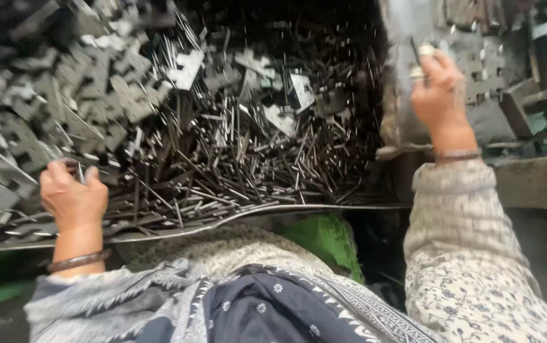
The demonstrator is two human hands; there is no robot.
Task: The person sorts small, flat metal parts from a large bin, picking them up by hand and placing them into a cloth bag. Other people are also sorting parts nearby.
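A large heap of thin dark metal pins [248, 171] lies on a metal sheet [222, 219] in front of me. My left hand [73, 197] rests at the heap's left edge, fingers curled around a few pins or a flat metal piece. My right hand [440, 89] is raised at the right, pinching a thin dark pin [415, 54] upright near a small round metal part [426, 49]. Both wrists wear bangles.
Flat cross-shaped metal stampings [76, 89] pile up at the left and back. A grey metal fixture [476, 76] with holes stands at the right, beside a bench edge [533, 178]. A green object [324, 238] sits below the sheet, near my patterned clothing.
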